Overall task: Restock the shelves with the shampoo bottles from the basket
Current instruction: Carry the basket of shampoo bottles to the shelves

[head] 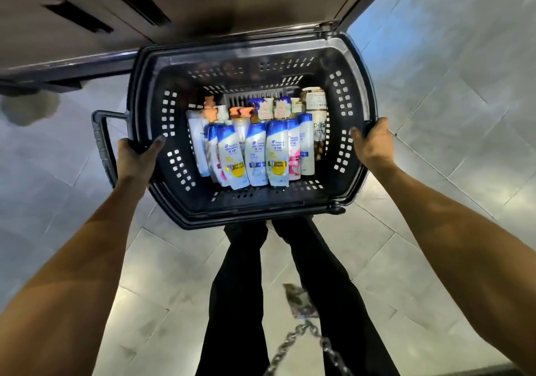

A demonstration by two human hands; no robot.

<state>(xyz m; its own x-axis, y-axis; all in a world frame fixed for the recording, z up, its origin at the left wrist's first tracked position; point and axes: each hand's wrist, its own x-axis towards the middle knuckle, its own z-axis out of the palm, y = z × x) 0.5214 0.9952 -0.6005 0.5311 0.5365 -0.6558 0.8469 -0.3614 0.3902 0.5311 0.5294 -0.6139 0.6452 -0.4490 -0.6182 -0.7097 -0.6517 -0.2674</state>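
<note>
Head camera looked straight down into a black basket (pixel 179 73) held over a grey tile floor (pixel 464 114). The left hand (pixel 135 156) gripped the rim at 9 o'clock, with its thumb hooked inside the wall. The right hand (pixel 374 143) was closed round the rim at 3 o'clock. Shampoo bottles (pixel 255 155) sat packed in the middle of the basket. White and blue ones made a row, and pump bottles (pixel 240 113) stood behind them at 12 o'clock. A handle (pixel 101 143) stuck out at 9 o'clock. Black trouser legs (pixel 240 288) showed at 6 o'clock.
</note>
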